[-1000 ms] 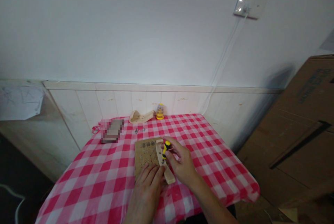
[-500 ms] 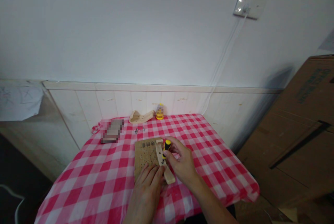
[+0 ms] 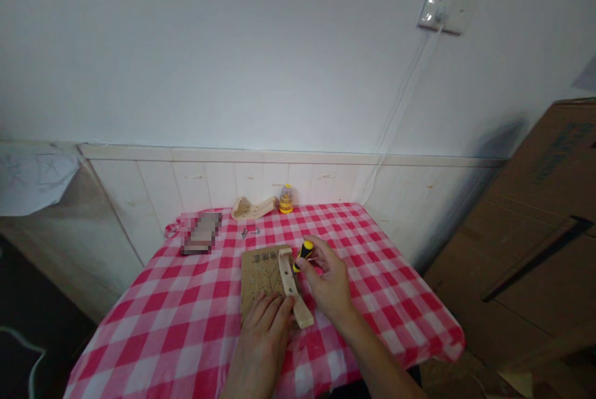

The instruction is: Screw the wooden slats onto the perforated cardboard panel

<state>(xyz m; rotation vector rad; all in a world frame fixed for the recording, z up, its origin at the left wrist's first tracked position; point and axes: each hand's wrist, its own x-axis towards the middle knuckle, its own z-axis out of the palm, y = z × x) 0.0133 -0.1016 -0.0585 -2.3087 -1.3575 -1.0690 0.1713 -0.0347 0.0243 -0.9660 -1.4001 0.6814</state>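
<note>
A brown board (image 3: 256, 278) with dark writing and small holes lies on the table in front of me. Along its right side rests a pale, curved wooden piece (image 3: 289, 281) with dark holes. My left hand (image 3: 266, 331) lies flat on the board's near part, its fingertips against the wooden piece. Just right of that piece, my right hand (image 3: 331, 284) grips a yellow-and-black screwdriver (image 3: 305, 250) between thumb and fingers. The screwdriver is tilted, its lower end close to the wooden piece's right edge; whether it touches, I cannot tell.
A red-and-white checked cloth (image 3: 382, 287) covers the table. Towards the wall are another curved wooden piece (image 3: 254, 208), a yellow-capped container (image 3: 285, 199), small metal parts (image 3: 250, 232) and a blurred-out flat object (image 3: 202, 234). Large cardboard (image 3: 521, 231) leans at the right.
My right hand has lifted the screwdriver off the hole in the wooden piece and shifted it slightly right, tilting it more. My left hand stays in place.
</note>
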